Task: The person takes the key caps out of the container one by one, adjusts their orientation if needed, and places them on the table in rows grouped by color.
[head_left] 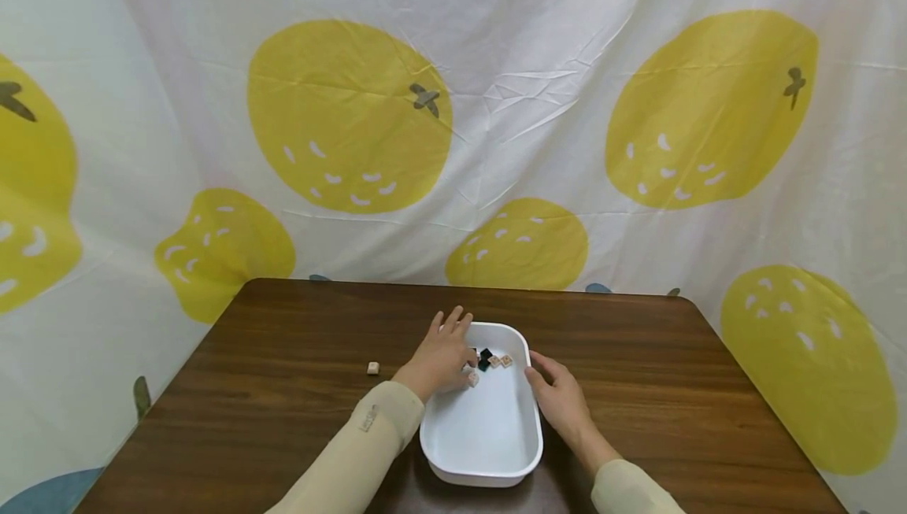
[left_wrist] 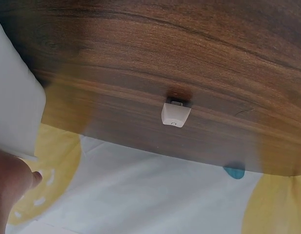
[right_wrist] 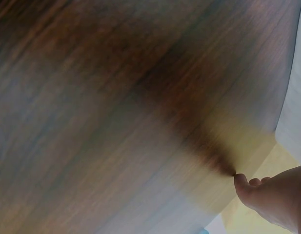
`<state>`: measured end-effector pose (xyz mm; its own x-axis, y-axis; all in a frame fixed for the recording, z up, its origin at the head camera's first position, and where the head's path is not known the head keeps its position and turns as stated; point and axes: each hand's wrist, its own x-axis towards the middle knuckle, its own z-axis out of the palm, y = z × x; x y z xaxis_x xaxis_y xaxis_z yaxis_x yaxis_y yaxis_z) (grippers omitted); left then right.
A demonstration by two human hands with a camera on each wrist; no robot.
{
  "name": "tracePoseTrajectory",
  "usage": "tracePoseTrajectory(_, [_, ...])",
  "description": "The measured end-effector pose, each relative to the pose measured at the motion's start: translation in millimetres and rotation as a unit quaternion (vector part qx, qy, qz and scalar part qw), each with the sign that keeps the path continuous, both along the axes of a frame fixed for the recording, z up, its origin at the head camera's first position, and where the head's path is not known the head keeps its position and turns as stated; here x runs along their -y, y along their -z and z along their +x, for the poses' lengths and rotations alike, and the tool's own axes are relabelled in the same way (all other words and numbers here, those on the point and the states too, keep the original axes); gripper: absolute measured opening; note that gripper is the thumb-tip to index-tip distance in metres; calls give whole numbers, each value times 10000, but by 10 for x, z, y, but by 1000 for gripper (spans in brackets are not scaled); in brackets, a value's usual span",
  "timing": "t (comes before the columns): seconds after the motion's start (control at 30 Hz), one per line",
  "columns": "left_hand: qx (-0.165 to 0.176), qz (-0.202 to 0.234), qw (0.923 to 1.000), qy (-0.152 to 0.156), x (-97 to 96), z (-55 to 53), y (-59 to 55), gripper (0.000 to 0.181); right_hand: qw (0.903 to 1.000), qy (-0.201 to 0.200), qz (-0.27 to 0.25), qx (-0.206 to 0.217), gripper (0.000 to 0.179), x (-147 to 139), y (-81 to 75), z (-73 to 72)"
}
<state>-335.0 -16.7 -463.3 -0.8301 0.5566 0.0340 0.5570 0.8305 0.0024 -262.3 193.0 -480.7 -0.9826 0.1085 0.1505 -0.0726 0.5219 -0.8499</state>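
Over the left rim of the white tray [head_left: 489,443], the left hand [head_left: 441,358] has its fingers spread towards the far end. A pale keycap [head_left: 473,379] shows beside its thumb; I see no keycap between its fingers. Further along the tray lie black keycaps [head_left: 485,359] and beige keycaps [head_left: 506,360], partly hidden by the hand. At the tray's right side, the right hand [head_left: 560,397] holds the rim, its thumb on the edge and fingers outside. The right wrist view shows those fingers [right_wrist: 242,187] low by the tabletop; the thumb is hidden there.
A single beige keycap [head_left: 373,368] sits on the brown wooden table [head_left: 283,412], left of the tray; the left wrist view shows this keycap [left_wrist: 175,115] close up. Behind the table's far edge hangs a white curtain [head_left: 510,144] with yellow lemons.
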Motion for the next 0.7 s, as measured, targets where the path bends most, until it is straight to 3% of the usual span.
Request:
tracePoseTrajectory(0.27, [-120, -168, 9998, 39, 10, 30, -27, 17, 10000, -11, 49, -59, 38, -3, -19, 19])
tracePoseTrajectory(0.57, [-6, 154, 9999, -42, 11, -3, 14, 13, 9999, 10, 93, 41, 40, 1, -18, 23])
tracePoseTrajectory(0.7, [-46, 262, 9996, -42, 16, -14, 29, 13, 9999, 10, 68, -102, 39, 6, -9, 22])
